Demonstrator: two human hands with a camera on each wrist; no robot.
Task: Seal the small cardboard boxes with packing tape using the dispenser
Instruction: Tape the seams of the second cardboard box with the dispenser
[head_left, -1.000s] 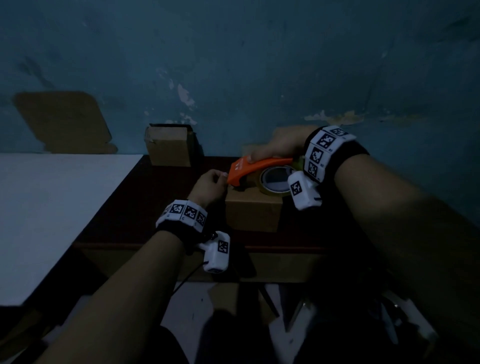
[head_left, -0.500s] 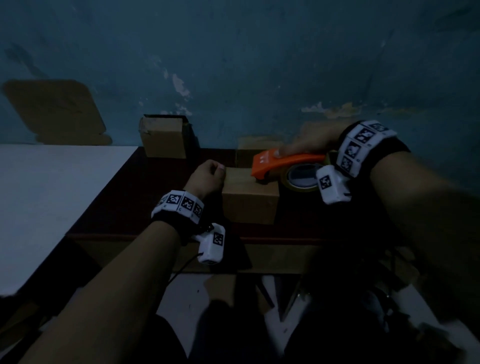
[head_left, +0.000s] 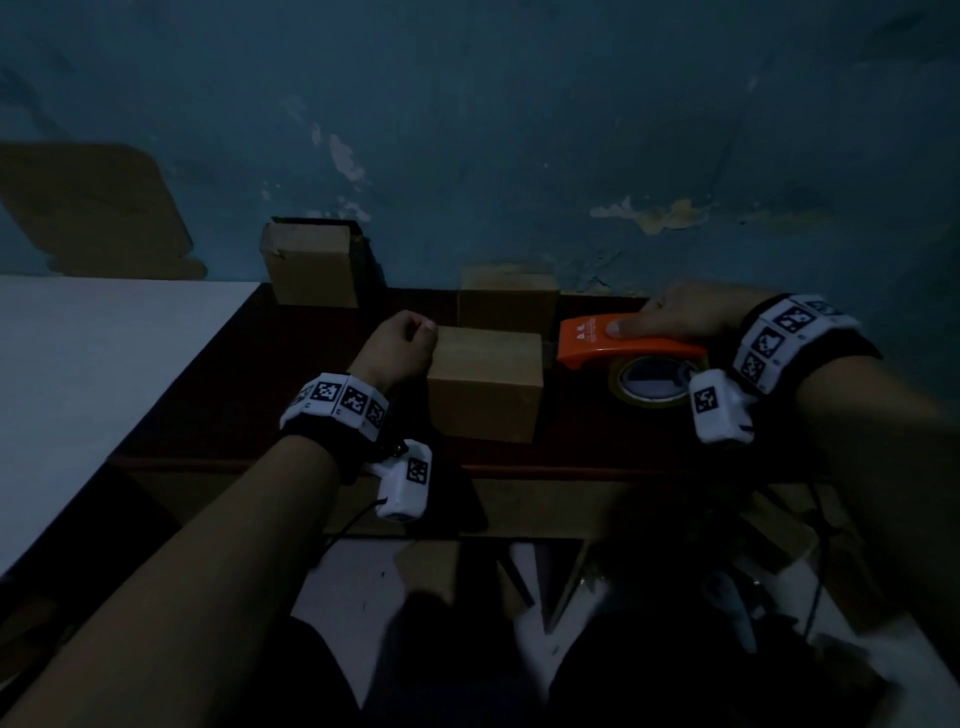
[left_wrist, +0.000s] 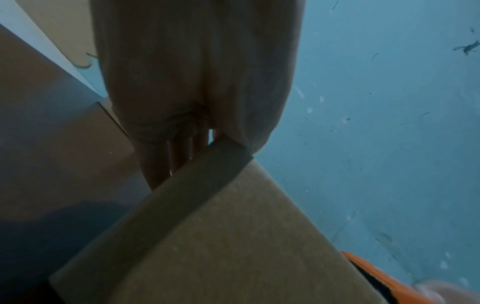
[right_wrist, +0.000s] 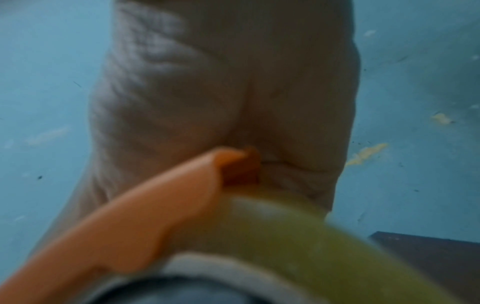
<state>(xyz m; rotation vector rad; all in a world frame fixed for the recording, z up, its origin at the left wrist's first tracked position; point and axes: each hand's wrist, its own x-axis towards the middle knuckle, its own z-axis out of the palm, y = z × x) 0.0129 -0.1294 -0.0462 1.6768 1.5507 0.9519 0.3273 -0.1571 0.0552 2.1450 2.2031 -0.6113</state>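
A small brown cardboard box (head_left: 485, 382) (left_wrist: 233, 236) stands near the front of the dark table (head_left: 311, 410). My left hand (head_left: 402, 345) (left_wrist: 187, 144) grips its upper left edge, thumb on top and fingers down the left side. Just off the box's right end, my right hand (head_left: 670, 317) (right_wrist: 221, 102) holds the orange tape dispenser (head_left: 618, 340) (right_wrist: 124, 222) (left_wrist: 384, 277), whose roll of tape (head_left: 652, 384) (right_wrist: 298, 232) hangs below. The dispenser's nose sits at the box's right top edge. Tape on the box cannot be made out in the dim light.
Two more small boxes stand at the back by the blue wall: one (head_left: 311, 270) at the left and one (head_left: 506, 304) right behind the held box. A white tabletop (head_left: 104, 374) adjoins on the left. Clutter and cables lie on the floor below.
The right hand has drawn the dispenser rightwards across the box top and off its right end. The left hand has stayed on the box's left edge.
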